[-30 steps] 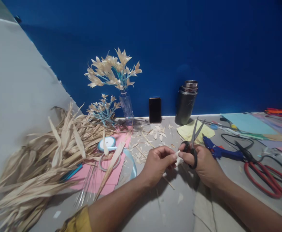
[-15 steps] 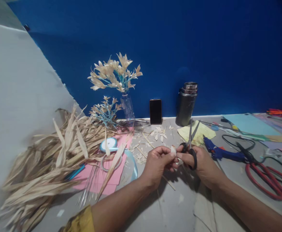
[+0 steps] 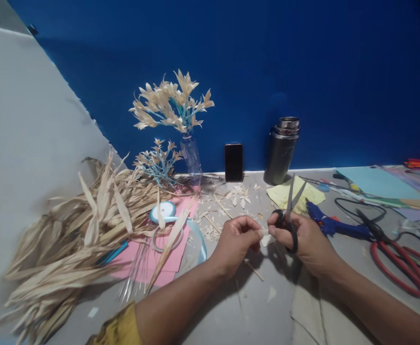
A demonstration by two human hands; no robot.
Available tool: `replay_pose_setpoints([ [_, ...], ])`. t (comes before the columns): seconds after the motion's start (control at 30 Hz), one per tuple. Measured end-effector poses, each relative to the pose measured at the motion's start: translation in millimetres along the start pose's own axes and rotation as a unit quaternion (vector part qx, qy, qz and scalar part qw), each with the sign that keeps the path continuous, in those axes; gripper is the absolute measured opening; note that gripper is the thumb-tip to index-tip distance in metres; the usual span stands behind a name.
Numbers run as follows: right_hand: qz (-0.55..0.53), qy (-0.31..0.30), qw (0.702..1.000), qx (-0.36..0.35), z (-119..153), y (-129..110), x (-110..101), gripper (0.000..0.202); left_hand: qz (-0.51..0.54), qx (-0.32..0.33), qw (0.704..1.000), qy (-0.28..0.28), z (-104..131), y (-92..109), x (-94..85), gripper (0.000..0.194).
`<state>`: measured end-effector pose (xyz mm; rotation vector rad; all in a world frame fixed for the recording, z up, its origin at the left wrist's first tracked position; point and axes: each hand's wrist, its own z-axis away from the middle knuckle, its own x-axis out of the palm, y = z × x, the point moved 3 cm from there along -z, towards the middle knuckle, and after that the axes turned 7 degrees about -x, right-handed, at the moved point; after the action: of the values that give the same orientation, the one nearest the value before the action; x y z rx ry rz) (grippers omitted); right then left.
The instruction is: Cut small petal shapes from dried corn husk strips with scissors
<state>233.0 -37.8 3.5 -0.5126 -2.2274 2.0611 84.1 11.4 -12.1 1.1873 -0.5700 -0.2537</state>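
My left hand (image 3: 236, 245) is closed in a pinch on a small pale piece of corn husk (image 3: 266, 239) above the middle of the table. My right hand (image 3: 309, 243) grips scissors (image 3: 291, 194) by their black handles. Their blades point up and stand apart, away from the husk. The right thumb and fingertips are close beside the husk piece; whether they touch it I cannot tell. Husk scraps (image 3: 244, 196) lie scattered behind my hands.
A heap of dried corn husks (image 3: 62, 254) and a ribbon roll (image 3: 162, 211) lie left. Husk flowers (image 3: 170, 103) stand in a clear bottle, near a phone (image 3: 233, 163) and a metal flask (image 3: 282, 151). At right are a blue glue gun (image 3: 334, 224) and red-handled shears (image 3: 399, 268).
My hands have drawn slightly apart, and the husk piece, upright between the fingers before, now sits lower and flatter. The scissors have shifted a little right with my right hand.
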Motion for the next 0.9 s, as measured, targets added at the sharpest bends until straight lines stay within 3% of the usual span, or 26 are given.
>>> replay_pose_setpoints([
  [0.13, 0.006, 0.019, 1.0, 0.019, 0.7, 3.4, 2.8, 0.028, 0.095, -0.058, 0.994, -0.014, -3.5, -5.4, 0.1, 0.022],
  [0.3, 0.03, 0.037, 0.999, 0.017, 2.4, 6.4, 4.9, 0.026, 0.148, -0.085, 0.985, -0.023, -5.7, -8.6, 0.3, 0.029],
  [0.37, 0.018, 0.001, 0.999, 0.033, 3.5, 7.9, 7.4, 0.027, 0.149, -0.081, 0.985, -0.012, -6.1, -6.7, -1.6, 0.029],
  [0.53, 0.016, -0.201, 0.978, 0.046, 5.3, 8.2, 15.4, 0.035, 0.108, -0.021, 0.993, 0.034, -7.4, 9.4, -11.2, 0.025],
  [0.6, 0.03, -0.252, 0.966, 0.045, 5.3, 9.0, 15.1, 0.043, 0.093, 0.012, 0.995, 0.045, -7.7, 16.6, -14.8, 0.025],
  [0.73, 0.064, -0.307, 0.949, 0.026, 5.4, 14.2, 13.0, 0.054, 0.08, 0.059, 0.994, 0.054, -7.2, 25.5, -18.6, 0.031],
  [0.9, 0.084, -0.328, 0.94, 0.039, 7.1, 26.8, 12.6, 0.051, 0.043, 0.072, 0.994, 0.066, -4.7, 28.4, -17.6, 0.034],
])
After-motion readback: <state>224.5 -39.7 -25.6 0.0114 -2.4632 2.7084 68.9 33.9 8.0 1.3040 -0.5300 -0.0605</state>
